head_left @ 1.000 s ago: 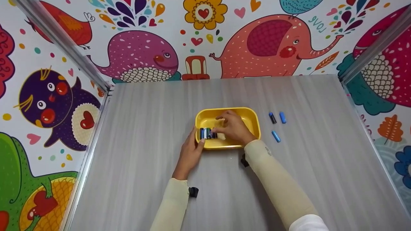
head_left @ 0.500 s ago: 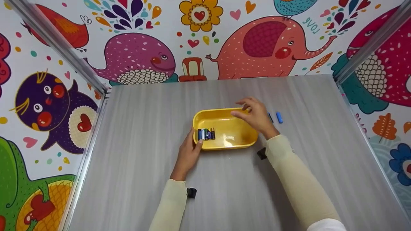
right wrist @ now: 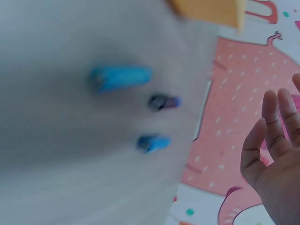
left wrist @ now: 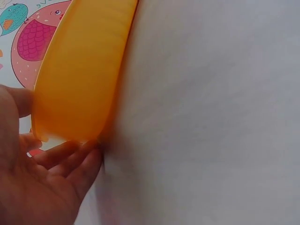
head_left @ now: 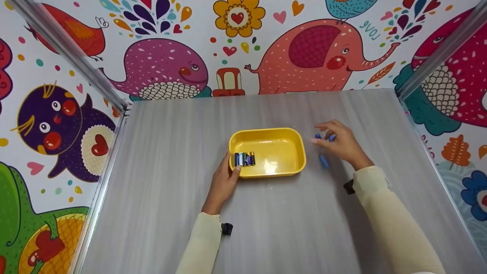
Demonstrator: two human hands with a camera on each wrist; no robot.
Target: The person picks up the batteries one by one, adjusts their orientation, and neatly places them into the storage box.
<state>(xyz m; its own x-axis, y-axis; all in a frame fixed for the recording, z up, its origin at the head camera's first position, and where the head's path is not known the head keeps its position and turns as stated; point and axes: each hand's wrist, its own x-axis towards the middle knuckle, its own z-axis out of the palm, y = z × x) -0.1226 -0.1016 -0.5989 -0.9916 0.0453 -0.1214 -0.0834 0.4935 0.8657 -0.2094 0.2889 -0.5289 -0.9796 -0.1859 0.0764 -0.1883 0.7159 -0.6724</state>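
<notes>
A yellow plastic tray (head_left: pixel 281 152) stands mid-table, and my left hand (head_left: pixel 223 182) holds its left end with the thumb at the rim. The fingers lie along the tray's outer side in the left wrist view. Several batteries (head_left: pixel 244 159) lie side by side in the tray's left part. To the right of the tray, my right hand (head_left: pixel 340 142) hovers with nothing in it, fingers spread from the thumb. Around it are three loose batteries: a blue one (right wrist: pixel 121 77), a dark one with a blue end (right wrist: pixel 164 101) and another blue one (right wrist: pixel 153 143); the hand partly covers two of them in the head view.
The grey wood-grain table (head_left: pixel 171 152) extends around the tray on all sides. Walls printed with cartoon animals (head_left: pixel 312 57) rise at the back and sides, with metal posts (head_left: pixel 72 57) at the corners.
My right hand has come up out of the tray and moved right, over the loose batteries. A battery's position in the tray's row now shows uncovered. The left hand stays on the tray.
</notes>
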